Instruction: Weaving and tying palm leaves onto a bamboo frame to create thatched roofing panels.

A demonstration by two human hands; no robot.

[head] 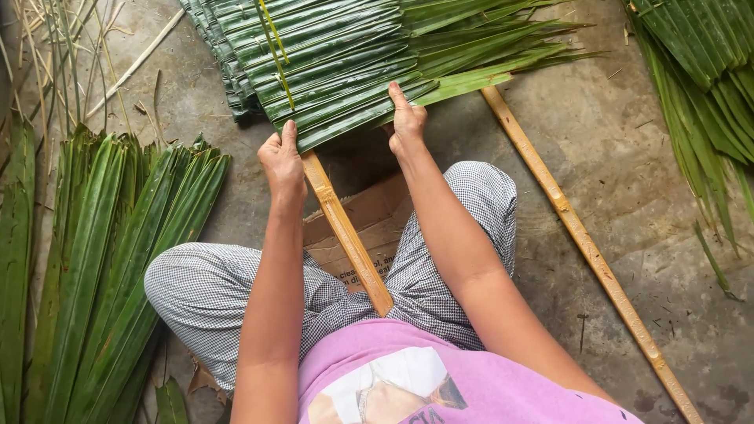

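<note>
A panel of folded green palm leaves (338,63) lies on the concrete floor ahead of me, threaded on a wooden slat (345,232) that runs back between my knees. My left hand (281,157) grips the near edge of the panel where the slat enters it, thumb up against the leaves. My right hand (406,122) presses on the last leaf (463,82) of the panel, fingers laid flat on top. A thin yellow-green strip (275,47) stitches across the leaves.
A pile of loose palm leaves (94,267) lies at my left. A second wooden slat (581,235) lies diagonally on the floor at my right. More leaves (707,71) are at the top right. Flattened cardboard (369,216) is under my legs.
</note>
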